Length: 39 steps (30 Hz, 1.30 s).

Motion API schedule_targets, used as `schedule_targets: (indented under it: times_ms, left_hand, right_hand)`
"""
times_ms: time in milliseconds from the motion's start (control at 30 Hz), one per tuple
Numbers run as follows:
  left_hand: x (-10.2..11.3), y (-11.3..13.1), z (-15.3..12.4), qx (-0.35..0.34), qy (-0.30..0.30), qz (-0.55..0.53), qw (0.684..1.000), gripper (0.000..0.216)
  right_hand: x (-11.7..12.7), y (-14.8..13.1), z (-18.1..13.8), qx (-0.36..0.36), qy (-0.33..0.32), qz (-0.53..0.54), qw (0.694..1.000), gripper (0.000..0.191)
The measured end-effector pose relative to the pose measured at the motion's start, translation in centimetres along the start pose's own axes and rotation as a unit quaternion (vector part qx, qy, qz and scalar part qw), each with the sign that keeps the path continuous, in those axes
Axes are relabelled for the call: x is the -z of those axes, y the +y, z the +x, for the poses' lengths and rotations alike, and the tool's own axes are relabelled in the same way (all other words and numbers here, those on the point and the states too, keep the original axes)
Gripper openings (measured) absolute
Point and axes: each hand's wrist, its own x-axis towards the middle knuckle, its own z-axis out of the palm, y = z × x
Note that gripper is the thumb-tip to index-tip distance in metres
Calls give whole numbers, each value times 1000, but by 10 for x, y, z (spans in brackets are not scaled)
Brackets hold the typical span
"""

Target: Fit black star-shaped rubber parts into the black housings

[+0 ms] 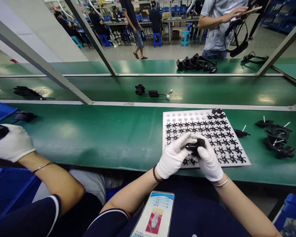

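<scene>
Pinching a small black part (195, 147) over a white foam tray (185, 117).
The person's gloved left hand (172, 156) and right hand (209, 159) press fingers onto it, its long axis running roughly sideways between them; which end is its front cannot be told. Around and beneath the grip sit rows of black impellers (224, 135); nearer the body, a badge (154, 214) bears print too small to read.

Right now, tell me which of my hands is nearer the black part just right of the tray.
Right. Your right hand is left of the black part, over the tray; your left hand is farther left.
</scene>
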Motion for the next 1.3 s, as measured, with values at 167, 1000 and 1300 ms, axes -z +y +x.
schedule_targets:
  times_ms: [167, 1000, 1300]
  left_hand:
    - [10, 4, 4, 15, 73, 94, 993, 49]
    - [-3, 27, 12, 30, -38, 109, 993, 32]
    - [2, 20, 18, -53, 93, 125, 986, 50]
  right_hand:
    - [-26, 6, 3, -141, 55, 223, 963, 36]
    - [-15, 4, 11, -135, 45, 229, 963, 31]
    - [-15, -1, 13, -162, 25, 279, 946, 35]
